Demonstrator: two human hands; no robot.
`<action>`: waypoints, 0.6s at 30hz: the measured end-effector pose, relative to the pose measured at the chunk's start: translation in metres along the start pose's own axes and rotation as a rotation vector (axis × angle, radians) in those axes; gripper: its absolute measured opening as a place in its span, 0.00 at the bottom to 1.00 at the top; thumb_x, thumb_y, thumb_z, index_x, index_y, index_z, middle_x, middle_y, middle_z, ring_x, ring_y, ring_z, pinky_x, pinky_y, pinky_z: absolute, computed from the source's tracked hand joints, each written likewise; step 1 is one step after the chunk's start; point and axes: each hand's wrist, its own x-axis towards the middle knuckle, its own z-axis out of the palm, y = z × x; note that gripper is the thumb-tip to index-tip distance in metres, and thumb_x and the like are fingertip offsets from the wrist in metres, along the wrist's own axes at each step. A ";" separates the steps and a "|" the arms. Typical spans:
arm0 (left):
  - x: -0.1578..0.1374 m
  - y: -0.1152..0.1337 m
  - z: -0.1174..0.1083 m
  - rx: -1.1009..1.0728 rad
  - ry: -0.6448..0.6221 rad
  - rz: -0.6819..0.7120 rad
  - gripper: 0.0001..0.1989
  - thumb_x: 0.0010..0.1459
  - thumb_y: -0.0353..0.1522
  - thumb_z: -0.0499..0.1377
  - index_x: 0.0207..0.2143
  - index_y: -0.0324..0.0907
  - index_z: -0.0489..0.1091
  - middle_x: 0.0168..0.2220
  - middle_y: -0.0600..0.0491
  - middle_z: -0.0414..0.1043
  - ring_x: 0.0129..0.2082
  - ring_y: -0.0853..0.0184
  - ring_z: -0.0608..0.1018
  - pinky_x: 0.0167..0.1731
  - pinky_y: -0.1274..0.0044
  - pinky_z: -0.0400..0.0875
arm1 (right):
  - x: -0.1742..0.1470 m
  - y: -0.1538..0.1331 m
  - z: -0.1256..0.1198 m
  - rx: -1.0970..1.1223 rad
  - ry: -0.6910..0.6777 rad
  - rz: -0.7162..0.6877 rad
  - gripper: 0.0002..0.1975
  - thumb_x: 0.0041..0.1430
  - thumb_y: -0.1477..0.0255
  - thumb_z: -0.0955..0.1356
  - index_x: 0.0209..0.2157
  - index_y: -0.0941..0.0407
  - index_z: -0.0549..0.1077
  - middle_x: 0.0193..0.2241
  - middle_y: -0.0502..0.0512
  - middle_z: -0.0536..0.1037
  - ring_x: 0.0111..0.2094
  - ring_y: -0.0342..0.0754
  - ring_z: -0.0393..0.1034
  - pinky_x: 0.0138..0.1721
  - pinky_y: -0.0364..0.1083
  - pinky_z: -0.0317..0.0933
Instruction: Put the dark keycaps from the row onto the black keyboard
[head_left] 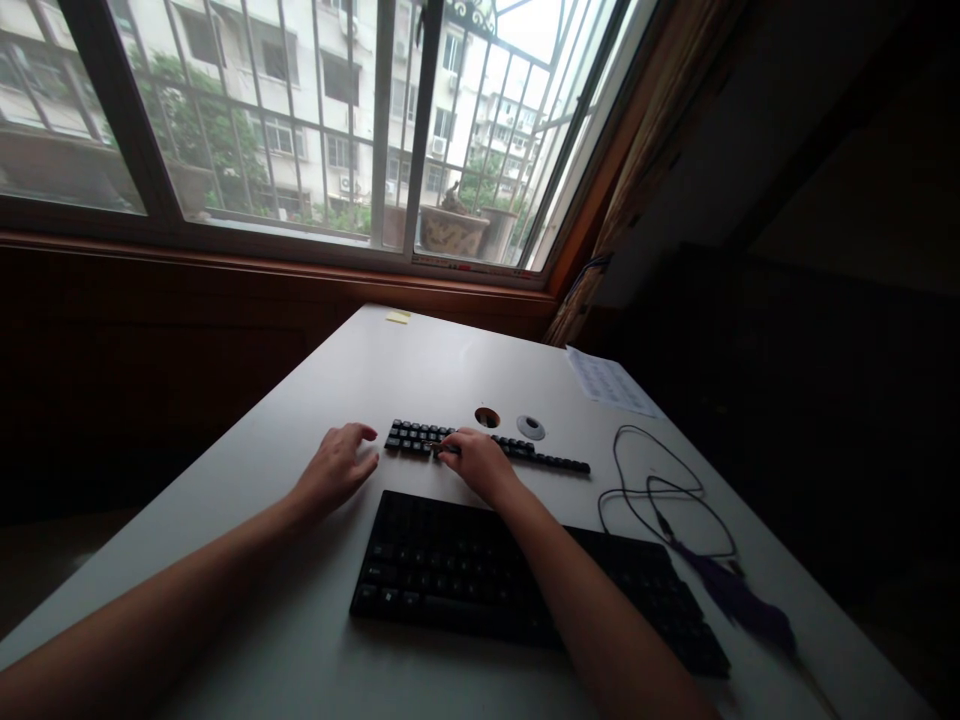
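Observation:
Rows of loose black keycaps [409, 432] lie on the white table beyond a black keyboard [450, 570]. My right hand [480, 462] is over the front of these rows, its thumb and fingers pinched on a small dark piece that looks like a keycap [436, 450]. Part of the rows is hidden behind that hand. Just left of the rows, my left hand [341, 465] rests with thumb and fingers apart and nothing between them. The keyboard lies under my right forearm, which covers part of its keys.
On the right are a looped black cable [649, 490] and a purple feathery object [739, 595]. A round hole [487, 417] and a grey round cover [531, 427] sit behind the keycaps. Papers [609, 380] lie at the right edge, a yellow note [398, 317] at the far corner.

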 end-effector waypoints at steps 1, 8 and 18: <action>0.000 0.000 0.000 0.004 -0.001 0.008 0.14 0.59 0.36 0.56 0.45 0.41 0.68 0.45 0.45 0.71 0.46 0.53 0.71 0.47 0.64 0.66 | 0.000 0.000 0.000 0.003 0.002 -0.005 0.08 0.57 0.70 0.72 0.39 0.53 0.80 0.38 0.55 0.79 0.37 0.48 0.75 0.41 0.44 0.64; -0.001 -0.003 0.002 0.046 0.001 0.047 0.13 0.59 0.35 0.55 0.45 0.41 0.68 0.45 0.46 0.71 0.47 0.54 0.71 0.48 0.64 0.67 | -0.009 0.008 -0.010 0.055 0.092 -0.105 0.08 0.60 0.70 0.70 0.41 0.53 0.79 0.35 0.54 0.78 0.36 0.47 0.74 0.41 0.44 0.66; 0.000 0.005 -0.002 0.035 0.006 0.010 0.11 0.58 0.33 0.55 0.43 0.40 0.71 0.40 0.47 0.74 0.43 0.56 0.74 0.43 0.66 0.69 | -0.028 0.011 -0.005 -0.051 -0.035 -0.225 0.19 0.62 0.76 0.65 0.54 0.49 0.73 0.51 0.53 0.75 0.46 0.47 0.74 0.49 0.44 0.67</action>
